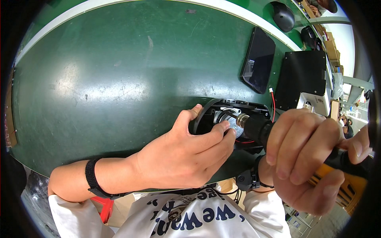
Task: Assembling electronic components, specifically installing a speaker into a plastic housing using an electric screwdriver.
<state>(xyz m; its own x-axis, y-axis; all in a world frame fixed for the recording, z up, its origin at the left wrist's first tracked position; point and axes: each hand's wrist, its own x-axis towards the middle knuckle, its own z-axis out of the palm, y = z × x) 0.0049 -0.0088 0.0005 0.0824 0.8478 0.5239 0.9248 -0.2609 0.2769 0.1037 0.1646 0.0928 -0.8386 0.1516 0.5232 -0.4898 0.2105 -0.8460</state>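
My left hand point(186, 152) grips the near rim of a round black plastic housing point(222, 107) that lies on the green table point(119, 79). A shiny metal disc point(227, 116) sits inside the housing, with red wires point(273, 107) running from it. My right hand point(307, 154) is wrapped around a black and orange electric screwdriver point(337, 170). The screwdriver's metal tip point(242, 119) points into the housing, close to my left fingertips.
A dark phone point(258, 59) lies flat beyond the housing. A black box point(301, 77) with a white part stands to the right. A black computer mouse point(283, 16) rests near the table's far edge. Cardboard boxes crowd the far right.
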